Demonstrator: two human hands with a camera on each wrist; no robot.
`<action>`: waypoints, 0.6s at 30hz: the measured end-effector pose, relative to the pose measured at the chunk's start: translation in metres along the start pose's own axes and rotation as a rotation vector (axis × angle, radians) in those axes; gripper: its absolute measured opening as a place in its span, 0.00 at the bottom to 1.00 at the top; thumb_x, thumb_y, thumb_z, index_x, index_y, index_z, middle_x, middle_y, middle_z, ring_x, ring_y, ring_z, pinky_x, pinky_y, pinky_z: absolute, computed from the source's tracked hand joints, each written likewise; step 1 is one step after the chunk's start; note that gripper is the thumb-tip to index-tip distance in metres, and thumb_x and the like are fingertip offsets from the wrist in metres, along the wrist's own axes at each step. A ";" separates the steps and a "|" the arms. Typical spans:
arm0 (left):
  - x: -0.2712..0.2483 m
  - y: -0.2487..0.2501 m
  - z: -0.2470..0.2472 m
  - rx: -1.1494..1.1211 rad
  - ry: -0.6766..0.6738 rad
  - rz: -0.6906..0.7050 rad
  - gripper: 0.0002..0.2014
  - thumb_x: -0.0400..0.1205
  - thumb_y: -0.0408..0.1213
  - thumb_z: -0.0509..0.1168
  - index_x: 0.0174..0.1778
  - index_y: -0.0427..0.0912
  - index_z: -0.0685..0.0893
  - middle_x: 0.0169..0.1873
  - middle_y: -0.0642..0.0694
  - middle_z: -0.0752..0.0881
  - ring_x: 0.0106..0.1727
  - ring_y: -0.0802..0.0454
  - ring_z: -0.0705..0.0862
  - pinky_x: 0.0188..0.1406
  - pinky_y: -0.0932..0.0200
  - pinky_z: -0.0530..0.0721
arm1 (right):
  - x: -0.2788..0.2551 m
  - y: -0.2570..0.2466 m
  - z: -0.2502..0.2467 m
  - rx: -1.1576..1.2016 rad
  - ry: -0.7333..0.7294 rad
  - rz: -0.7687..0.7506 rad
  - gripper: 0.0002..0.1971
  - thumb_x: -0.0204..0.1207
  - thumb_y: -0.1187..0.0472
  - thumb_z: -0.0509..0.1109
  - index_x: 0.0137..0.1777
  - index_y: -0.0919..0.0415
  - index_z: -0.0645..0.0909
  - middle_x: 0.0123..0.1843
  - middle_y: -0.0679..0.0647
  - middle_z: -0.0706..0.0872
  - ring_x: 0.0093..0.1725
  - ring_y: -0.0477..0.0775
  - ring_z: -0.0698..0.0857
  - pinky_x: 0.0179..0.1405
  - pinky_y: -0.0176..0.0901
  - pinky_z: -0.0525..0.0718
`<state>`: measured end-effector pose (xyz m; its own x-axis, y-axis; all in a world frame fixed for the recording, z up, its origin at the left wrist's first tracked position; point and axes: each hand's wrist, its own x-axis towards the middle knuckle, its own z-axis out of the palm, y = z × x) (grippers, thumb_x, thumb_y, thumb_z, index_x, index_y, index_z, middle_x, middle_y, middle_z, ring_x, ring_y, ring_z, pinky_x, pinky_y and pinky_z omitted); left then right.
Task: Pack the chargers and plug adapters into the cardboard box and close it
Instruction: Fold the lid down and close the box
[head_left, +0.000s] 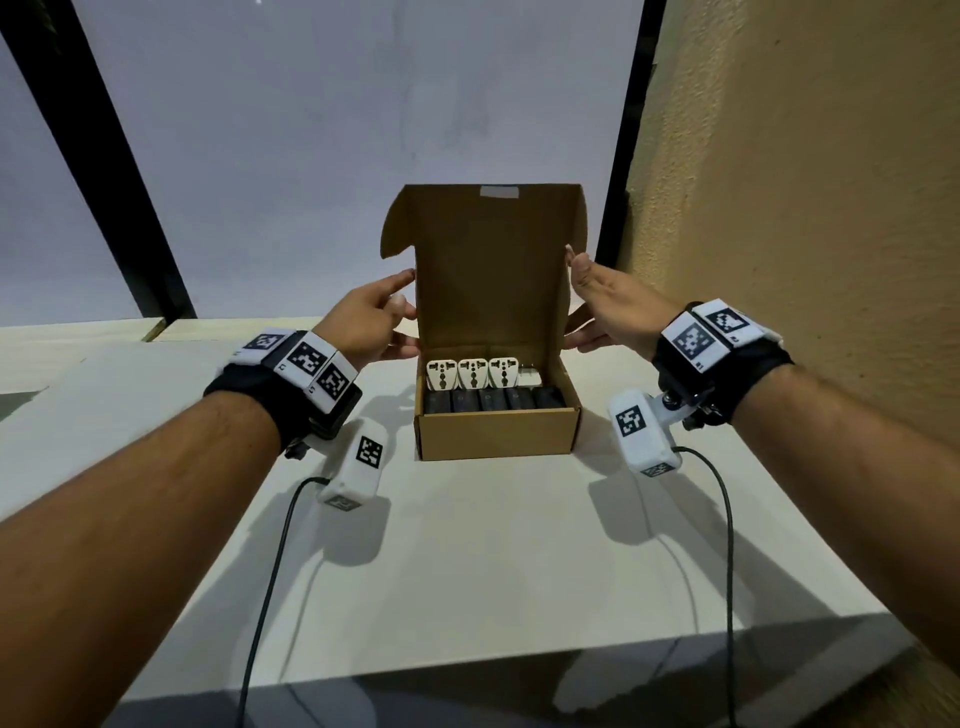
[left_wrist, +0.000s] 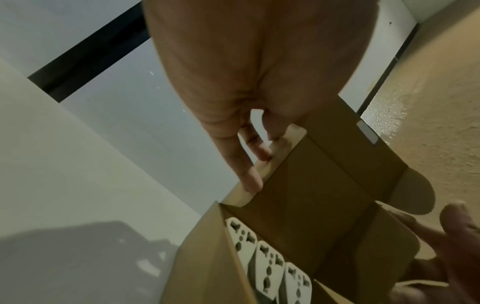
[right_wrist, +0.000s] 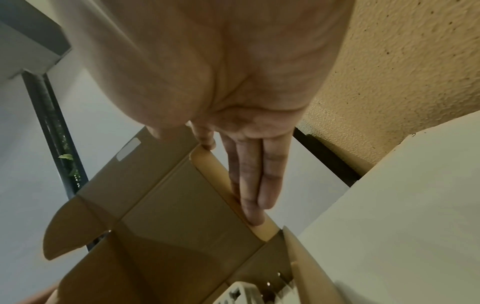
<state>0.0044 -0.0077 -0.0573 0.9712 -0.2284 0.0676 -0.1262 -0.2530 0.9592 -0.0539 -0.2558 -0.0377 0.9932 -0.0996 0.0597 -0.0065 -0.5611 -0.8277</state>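
Observation:
The cardboard box (head_left: 496, 434) stands in the middle of the white table, its lid (head_left: 488, 270) upright. Inside, three white plug adapters (head_left: 471, 373) line the back with a small white charger (head_left: 530, 376) beside them. A row of black chargers (head_left: 493, 400) fills the front. My left hand (head_left: 400, 299) touches the lid's left edge, and its straight fingers (left_wrist: 249, 176) lie against the left side flap (left_wrist: 262, 170). My right hand (head_left: 576, 301) is at the lid's right edge, its straight fingers (right_wrist: 259, 185) pressing on the right side flap (right_wrist: 221, 174). Neither hand holds anything.
A textured tan wall (head_left: 805, 208) rises close to the box's right side. A window with dark frames (head_left: 104, 171) stands behind the table. Black cables (head_left: 270, 571) trail from both wrist cameras across the table (head_left: 467, 571) to its front edge.

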 end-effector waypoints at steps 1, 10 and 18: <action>-0.002 0.001 0.001 0.007 -0.003 0.017 0.22 0.89 0.34 0.49 0.80 0.50 0.66 0.52 0.42 0.78 0.37 0.46 0.85 0.38 0.60 0.90 | -0.001 0.000 0.000 0.033 0.004 0.013 0.34 0.81 0.33 0.44 0.84 0.47 0.55 0.60 0.69 0.85 0.51 0.66 0.91 0.56 0.57 0.88; -0.015 -0.009 -0.002 0.048 -0.081 0.028 0.21 0.89 0.35 0.49 0.79 0.51 0.65 0.71 0.50 0.74 0.45 0.43 0.86 0.41 0.51 0.90 | -0.011 0.010 -0.007 0.008 0.005 -0.039 0.26 0.82 0.38 0.52 0.73 0.54 0.65 0.60 0.61 0.79 0.54 0.63 0.87 0.50 0.63 0.89; -0.019 -0.005 -0.012 -0.101 -0.143 -0.050 0.20 0.89 0.45 0.48 0.77 0.54 0.69 0.66 0.47 0.77 0.54 0.37 0.85 0.50 0.47 0.87 | -0.013 0.008 -0.006 0.032 -0.012 -0.065 0.37 0.72 0.34 0.59 0.76 0.56 0.65 0.72 0.57 0.76 0.67 0.60 0.81 0.59 0.60 0.87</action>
<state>-0.0112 0.0095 -0.0601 0.9362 -0.3512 -0.0139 -0.0503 -0.1729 0.9837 -0.0672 -0.2641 -0.0415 0.9928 -0.0540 0.1073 0.0614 -0.5397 -0.8396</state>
